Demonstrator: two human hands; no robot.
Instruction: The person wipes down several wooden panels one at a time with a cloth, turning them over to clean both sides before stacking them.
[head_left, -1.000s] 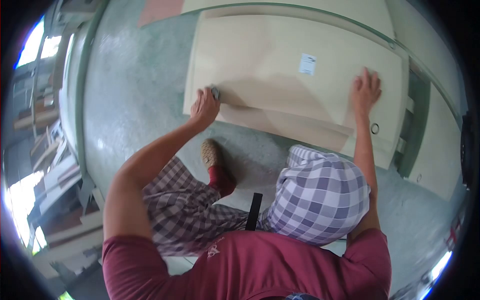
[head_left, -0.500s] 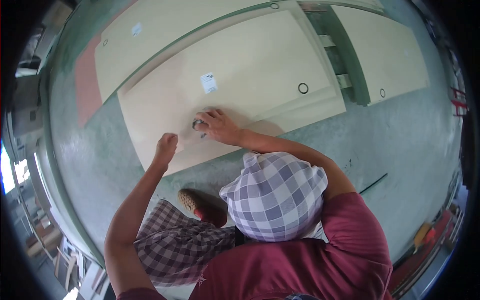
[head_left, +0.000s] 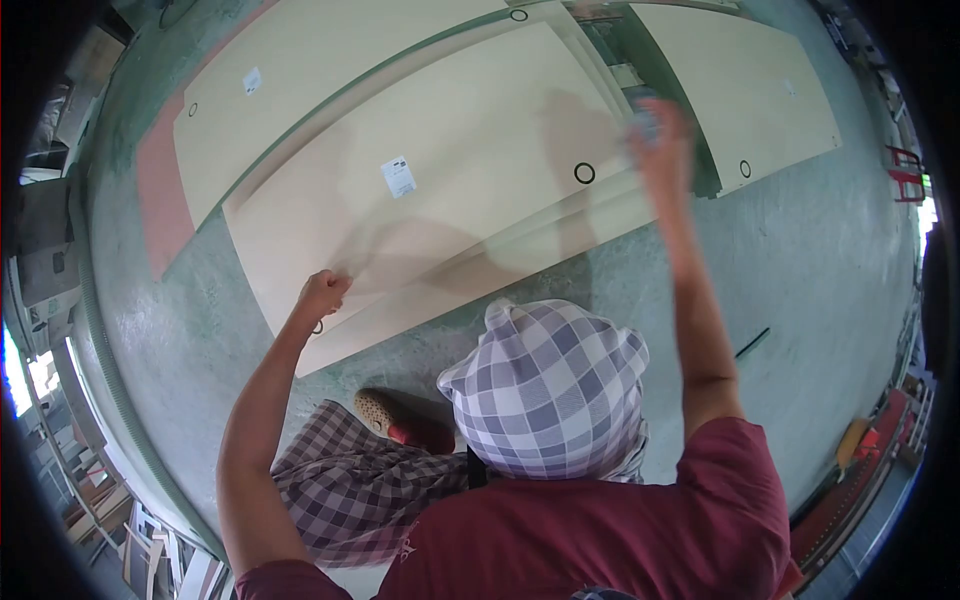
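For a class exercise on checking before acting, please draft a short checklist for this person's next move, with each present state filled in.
1. Label uncovered on the top panel: ok.
2. Large black ring uncovered: ok.
3. Top panel flush with the lower panel: not ok, the lower one shows along the near side.
4. Shoe clear of the panels: ok.
5. Right hand gripping the grey object firmly: cannot tell, blurred.
6. Left hand pressing the panel: cannot tell.
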